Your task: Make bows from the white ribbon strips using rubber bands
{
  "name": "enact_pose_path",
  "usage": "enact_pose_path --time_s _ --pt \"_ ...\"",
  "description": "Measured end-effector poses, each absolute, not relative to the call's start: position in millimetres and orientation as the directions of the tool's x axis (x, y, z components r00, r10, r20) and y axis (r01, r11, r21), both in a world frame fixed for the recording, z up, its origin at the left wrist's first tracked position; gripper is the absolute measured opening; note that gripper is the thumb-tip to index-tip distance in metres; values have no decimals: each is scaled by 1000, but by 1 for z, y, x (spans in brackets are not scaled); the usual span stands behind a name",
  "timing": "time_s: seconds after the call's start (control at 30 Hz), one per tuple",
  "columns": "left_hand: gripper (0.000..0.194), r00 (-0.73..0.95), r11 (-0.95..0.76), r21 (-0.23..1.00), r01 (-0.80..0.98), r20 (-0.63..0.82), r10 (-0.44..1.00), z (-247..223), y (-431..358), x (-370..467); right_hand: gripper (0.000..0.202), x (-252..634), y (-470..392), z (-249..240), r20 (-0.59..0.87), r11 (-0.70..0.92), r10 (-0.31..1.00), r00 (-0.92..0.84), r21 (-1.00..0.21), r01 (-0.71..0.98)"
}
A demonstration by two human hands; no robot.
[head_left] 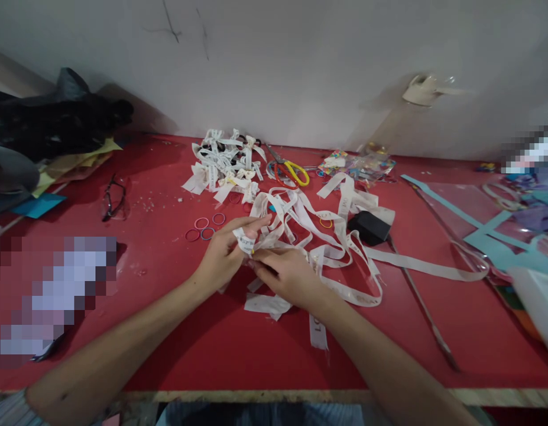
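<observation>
White printed ribbon (pixel 244 241) is wrapped about the fingers of my left hand (pixel 223 251), which closes on it. My right hand (pixel 294 275) meets it from the right, its fingertips pinched at the ribbon's lower end, where a small yellow bit shows. Past my hands lies a loose tangle of the same ribbon (pixel 307 216), with a long strip (pixel 427 266) running off to the right. Cut ribbon pieces (pixel 267 303) lie below my hands. Several coloured hair elastics (pixel 201 223) rest left of my left hand. Farther back is a pile of ribbon bows (pixel 224 160).
Scissors (pixel 295 173) with red and yellow handles lie behind the tangle. A black block (pixel 370 227) and a thin rod (pixel 427 313) are on the right, near light-blue strips (pixel 490 231). Glasses (pixel 114 197) and a black bag (pixel 56 124) are on the left of the red table (pixel 189 355).
</observation>
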State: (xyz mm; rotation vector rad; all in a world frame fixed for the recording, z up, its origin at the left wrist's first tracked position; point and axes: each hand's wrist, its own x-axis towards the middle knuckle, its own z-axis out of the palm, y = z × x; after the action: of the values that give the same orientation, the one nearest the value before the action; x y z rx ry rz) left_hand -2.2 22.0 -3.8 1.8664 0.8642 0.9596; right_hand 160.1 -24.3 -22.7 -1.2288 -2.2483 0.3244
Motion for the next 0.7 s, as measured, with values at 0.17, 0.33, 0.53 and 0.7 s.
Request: enact_pose_path --time_s 0.17,0.33,0.53,0.7 --pt "48 493 -277 942 188 153 856 -6 27 -1 16 161 -24 -20 272 518 856 -441 -460 722" --pt "51 487 -129 992 -6 116 866 -18 33 -3 17 162 -23 -16 251 468 884 -395 -512 721" --pt "43 366 -178 982 -71 191 911 -18 32 -3 15 160 -23 -10 247 439 897 -366 -579 687" --pt "45 328 -17 997 -71 39 944 -17 31 1 20 160 -23 -8 243 442 895 -374 -598 669"
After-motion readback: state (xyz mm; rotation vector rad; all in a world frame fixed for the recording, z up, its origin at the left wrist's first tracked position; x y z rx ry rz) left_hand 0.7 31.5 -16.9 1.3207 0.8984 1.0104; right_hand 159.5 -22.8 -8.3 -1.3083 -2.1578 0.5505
